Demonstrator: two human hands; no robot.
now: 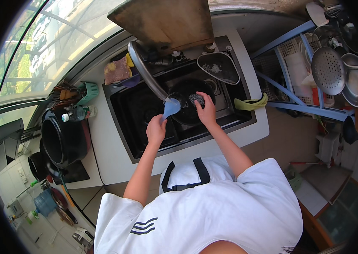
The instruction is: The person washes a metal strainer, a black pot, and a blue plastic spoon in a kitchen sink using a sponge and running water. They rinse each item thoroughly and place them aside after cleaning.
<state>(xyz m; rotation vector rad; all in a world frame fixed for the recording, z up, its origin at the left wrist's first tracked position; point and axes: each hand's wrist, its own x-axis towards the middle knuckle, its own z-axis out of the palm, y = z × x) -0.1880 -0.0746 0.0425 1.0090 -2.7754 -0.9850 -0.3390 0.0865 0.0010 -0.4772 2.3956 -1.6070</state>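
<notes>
My left hand [156,130] grips the handle of a light blue spoon or scoop [171,106], its head at the mouth of the curved metal faucet [145,71]. In my right hand [207,111] is a grey scouring pad [196,100], held over a dark round pan [183,118] in the black double sink [121,133]. The inside of the pan is partly hidden by my hands. Behind it, a rimmed strainer basket [218,68] with whitish bits inside sits at the sink's back right.
A yellow-green cloth [251,103] hangs over the counter's right edge. Sponges [117,70] lie left of the faucet. A plastic bottle [79,113], a green basket [89,92] and a large black pot [61,138] are at the left. Skimmers [329,70] hang from a blue rack [309,109] at the right.
</notes>
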